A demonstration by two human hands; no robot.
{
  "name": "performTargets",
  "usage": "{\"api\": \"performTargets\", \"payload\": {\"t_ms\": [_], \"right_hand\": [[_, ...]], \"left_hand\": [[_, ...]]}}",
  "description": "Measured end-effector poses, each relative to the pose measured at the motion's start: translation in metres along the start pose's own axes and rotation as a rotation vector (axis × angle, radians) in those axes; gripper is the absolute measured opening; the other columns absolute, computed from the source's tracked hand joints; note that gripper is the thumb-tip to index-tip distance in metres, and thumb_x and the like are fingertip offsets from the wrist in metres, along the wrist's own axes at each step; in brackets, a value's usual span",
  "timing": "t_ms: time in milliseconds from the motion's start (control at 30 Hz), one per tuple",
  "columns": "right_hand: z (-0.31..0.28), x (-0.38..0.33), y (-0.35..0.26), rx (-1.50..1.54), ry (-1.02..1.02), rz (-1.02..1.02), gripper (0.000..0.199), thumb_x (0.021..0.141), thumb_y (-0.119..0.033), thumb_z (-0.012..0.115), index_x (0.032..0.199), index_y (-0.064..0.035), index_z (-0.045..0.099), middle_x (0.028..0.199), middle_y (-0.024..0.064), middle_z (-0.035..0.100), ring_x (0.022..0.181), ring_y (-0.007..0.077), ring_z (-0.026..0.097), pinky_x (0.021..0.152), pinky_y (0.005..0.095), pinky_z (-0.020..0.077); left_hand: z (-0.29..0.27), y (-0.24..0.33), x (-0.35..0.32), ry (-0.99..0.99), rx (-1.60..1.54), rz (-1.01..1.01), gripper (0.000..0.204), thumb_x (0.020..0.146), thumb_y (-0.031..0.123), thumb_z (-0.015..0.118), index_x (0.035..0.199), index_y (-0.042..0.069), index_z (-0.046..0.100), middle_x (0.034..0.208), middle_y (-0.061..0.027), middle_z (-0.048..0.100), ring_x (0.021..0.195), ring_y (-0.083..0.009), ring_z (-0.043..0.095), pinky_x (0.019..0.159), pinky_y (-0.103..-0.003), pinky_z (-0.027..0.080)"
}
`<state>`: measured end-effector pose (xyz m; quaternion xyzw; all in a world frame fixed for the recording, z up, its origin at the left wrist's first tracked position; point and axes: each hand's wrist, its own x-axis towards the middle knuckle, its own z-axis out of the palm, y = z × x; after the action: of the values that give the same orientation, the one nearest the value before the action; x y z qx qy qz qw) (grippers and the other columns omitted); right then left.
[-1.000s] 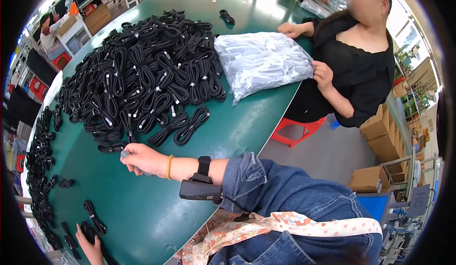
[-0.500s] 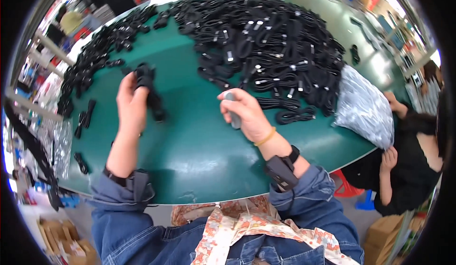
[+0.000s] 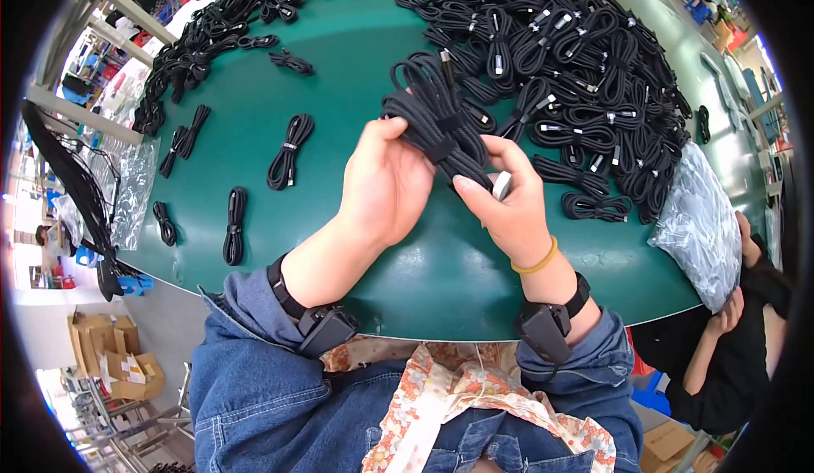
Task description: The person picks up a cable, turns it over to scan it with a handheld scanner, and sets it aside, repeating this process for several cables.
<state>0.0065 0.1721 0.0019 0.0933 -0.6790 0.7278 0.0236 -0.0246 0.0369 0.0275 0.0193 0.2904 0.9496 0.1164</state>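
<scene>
Here, your left hand (image 3: 383, 180) grasps the looped, braided black cable bundle (image 3: 439, 121), fingers mostly hidden behind it. Just rightward, your right hand (image 3: 512, 195) pinches its near end, half-covering a smooth whitish object (image 3: 502, 186).

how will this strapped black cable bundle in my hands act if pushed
The black cable bundle likely flexes, since its cords bend into loops. It may hold together, given the dark strap around its middle. Its elongated shape suggests it would slide rather than roll.
</scene>
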Motion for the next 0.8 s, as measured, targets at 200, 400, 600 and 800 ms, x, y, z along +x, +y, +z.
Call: {"api": "performTargets", "payload": {"t_ms": [200,400,600,800], "right_hand": [[0.003,-0.006,0.002,-0.227,0.020,-0.244,0.037,0.071,-0.007,0.066,0.101,0.0025,0.047,0.089,0.0063,0.053,0.079,0.0087,0.053,0.062,0.0195,0.0448],[0.005,-0.007,-0.020,0.356,-0.137,0.083,0.034,0.072,-0.006,0.066,0.099,0.0009,0.047,0.087,0.0043,0.053,0.073,0.0072,0.052,0.057,0.0189,0.0435],[-0.003,-0.009,-0.013,0.237,-0.278,0.135,0.022,0.071,-0.004,0.066,0.087,-0.0023,0.051,0.074,-0.0028,0.049,0.052,-0.0002,0.039,0.044,0.0167,0.0285],[-0.001,-0.010,-0.009,0.274,-0.287,0.154,0.018,0.069,-0.006,0.068,0.074,-0.0048,0.051,0.064,-0.0061,0.045,0.048,-0.0011,0.030,0.043,0.0175,0.0199]], "left_hand": [[0.012,0.000,-0.011,-0.105,0.062,-0.013,0.044,0.081,0.023,0.041,0.121,0.005,0.035,0.117,-0.0153,0.045,0.107,-0.0318,0.046,0.093,-0.045,0.036],[0.010,0.010,-0.021,-0.067,0.052,-0.056,0.046,0.076,0.013,0.046,0.120,0.005,0.033,0.111,-0.0177,0.045,0.102,-0.0308,0.049,0.086,-0.046,0.043],[-0.005,0.013,-0.027,-0.207,-0.040,-0.069,0.050,0.074,0.012,0.044,0.122,0.005,0.033,0.110,-0.0168,0.048,0.102,-0.0323,0.050,0.088,-0.045,0.041],[-0.009,0.014,-0.026,-0.206,-0.203,-0.147,0.049,0.073,0.011,0.044,0.121,0.007,0.036,0.110,-0.0164,0.049,0.100,-0.0336,0.051,0.088,-0.046,0.041]]}}
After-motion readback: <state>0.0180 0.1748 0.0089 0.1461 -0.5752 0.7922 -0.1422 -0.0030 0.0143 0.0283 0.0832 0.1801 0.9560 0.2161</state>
